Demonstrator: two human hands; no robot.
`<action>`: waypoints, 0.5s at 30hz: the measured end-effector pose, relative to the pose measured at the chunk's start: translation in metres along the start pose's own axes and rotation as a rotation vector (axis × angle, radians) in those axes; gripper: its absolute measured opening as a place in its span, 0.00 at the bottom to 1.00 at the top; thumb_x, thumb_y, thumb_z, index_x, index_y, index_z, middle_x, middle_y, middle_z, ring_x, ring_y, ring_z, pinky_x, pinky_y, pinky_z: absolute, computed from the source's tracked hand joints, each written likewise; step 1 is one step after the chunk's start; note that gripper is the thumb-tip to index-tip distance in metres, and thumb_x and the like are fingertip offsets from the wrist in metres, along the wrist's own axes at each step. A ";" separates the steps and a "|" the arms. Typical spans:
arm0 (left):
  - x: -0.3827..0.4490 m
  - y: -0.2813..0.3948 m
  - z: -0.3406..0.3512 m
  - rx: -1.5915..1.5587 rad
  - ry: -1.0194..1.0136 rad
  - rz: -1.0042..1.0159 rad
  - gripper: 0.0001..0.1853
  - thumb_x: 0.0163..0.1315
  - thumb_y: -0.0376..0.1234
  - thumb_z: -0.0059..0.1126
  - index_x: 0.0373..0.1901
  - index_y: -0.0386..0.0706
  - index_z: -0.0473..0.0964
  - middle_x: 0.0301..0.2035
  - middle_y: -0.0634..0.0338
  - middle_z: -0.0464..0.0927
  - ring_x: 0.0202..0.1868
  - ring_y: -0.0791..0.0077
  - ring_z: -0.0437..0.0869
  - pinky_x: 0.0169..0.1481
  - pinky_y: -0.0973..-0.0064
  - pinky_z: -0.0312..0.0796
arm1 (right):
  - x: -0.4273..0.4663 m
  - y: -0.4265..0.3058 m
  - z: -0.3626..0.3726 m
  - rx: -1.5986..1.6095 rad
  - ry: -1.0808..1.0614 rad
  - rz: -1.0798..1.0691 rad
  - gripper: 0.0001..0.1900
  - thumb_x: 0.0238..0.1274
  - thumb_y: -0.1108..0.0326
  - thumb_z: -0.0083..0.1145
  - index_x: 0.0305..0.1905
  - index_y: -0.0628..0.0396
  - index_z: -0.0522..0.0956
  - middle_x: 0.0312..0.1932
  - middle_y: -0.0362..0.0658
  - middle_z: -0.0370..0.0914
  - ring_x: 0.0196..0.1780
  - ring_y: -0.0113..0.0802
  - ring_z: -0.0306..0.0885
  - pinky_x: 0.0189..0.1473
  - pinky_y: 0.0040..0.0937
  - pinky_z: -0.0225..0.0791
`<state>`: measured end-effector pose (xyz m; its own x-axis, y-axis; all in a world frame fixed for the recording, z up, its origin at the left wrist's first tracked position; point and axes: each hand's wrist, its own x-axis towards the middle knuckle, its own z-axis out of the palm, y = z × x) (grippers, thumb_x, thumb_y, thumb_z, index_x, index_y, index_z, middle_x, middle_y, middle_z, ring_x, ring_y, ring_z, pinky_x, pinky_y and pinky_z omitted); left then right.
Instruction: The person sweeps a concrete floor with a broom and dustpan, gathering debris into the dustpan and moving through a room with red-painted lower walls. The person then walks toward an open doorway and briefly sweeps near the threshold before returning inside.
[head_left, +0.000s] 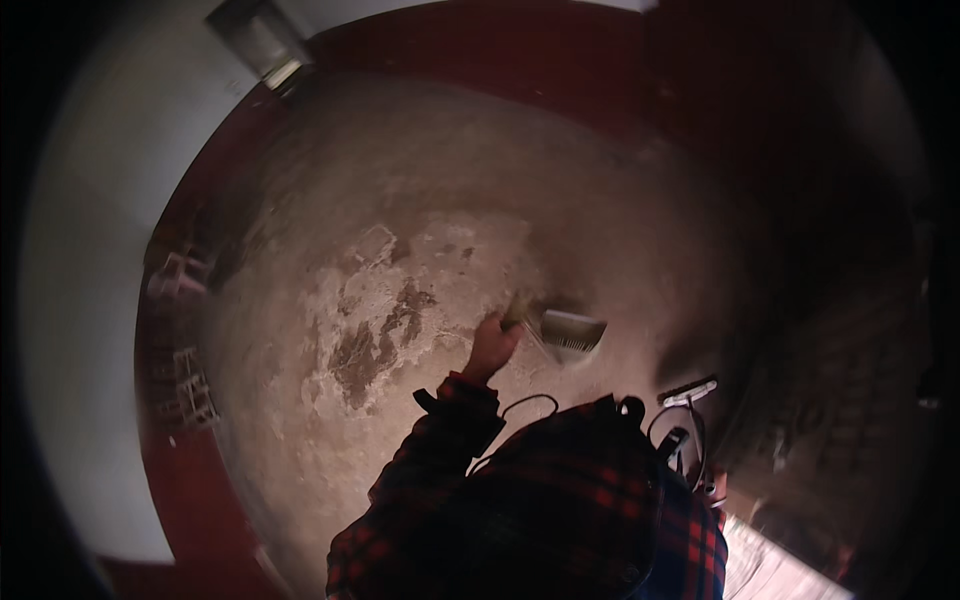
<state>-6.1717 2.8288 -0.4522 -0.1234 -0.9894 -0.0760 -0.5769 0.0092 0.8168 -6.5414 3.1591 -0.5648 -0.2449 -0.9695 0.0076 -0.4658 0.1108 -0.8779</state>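
My left hand (493, 346) reaches forward over the floor and is closed on the handle of a dustpan (571, 330). The pan, olive with a row of comb-like teeth, lies ahead and to the right of that hand; blur softens its handle. At the lower right my right hand (718, 487), partly hidden by my plaid sleeve, is closed on the pole of a broom (688, 393). The broom's light head with dark bristles is further forward. A dark cable hangs near my left cuff.
Worn concrete floor (405, 322) with flaking, damp-looking patches spreads ahead. Light-coloured chair-like frames (196, 388) stand by the red and white wall (82, 300) at the left. A framed opening or panel (262, 37) is at the upper left. A pale board-like surface (772, 559) is at the lower right.
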 end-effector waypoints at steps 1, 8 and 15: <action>-0.017 0.015 -0.010 0.058 -0.010 -0.078 0.16 0.49 0.38 0.54 0.29 0.30 0.71 0.26 0.43 0.74 0.31 0.55 0.77 0.35 0.66 0.67 | 0.015 -0.015 -0.022 0.214 -0.055 0.042 0.12 0.53 0.60 0.46 0.19 0.47 0.63 0.11 0.33 0.55 0.13 0.25 0.57 0.14 0.24 0.50; 0.046 0.100 -0.031 0.181 0.125 -0.221 0.18 0.49 0.39 0.56 0.30 0.30 0.71 0.26 0.42 0.75 0.32 0.52 0.78 0.35 0.64 0.68 | 0.165 -0.102 -0.097 1.054 -0.198 0.715 0.12 0.57 0.59 0.44 0.21 0.47 0.62 0.11 0.31 0.54 0.13 0.23 0.55 0.15 0.23 0.49; 0.064 0.095 -0.019 0.139 0.140 -0.132 0.15 0.49 0.37 0.56 0.24 0.31 0.71 0.19 0.48 0.74 0.23 0.63 0.74 0.29 0.67 0.66 | 0.192 -0.144 -0.157 1.248 -0.207 0.895 0.16 0.58 0.62 0.41 0.16 0.49 0.60 0.09 0.34 0.53 0.11 0.25 0.53 0.15 0.24 0.49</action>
<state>-6.2189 2.7637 -0.3683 0.0680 -0.9937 -0.0892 -0.6877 -0.1115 0.7174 -6.6553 2.9915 -0.3618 0.1198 -0.7123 -0.6915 0.7695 0.5068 -0.3887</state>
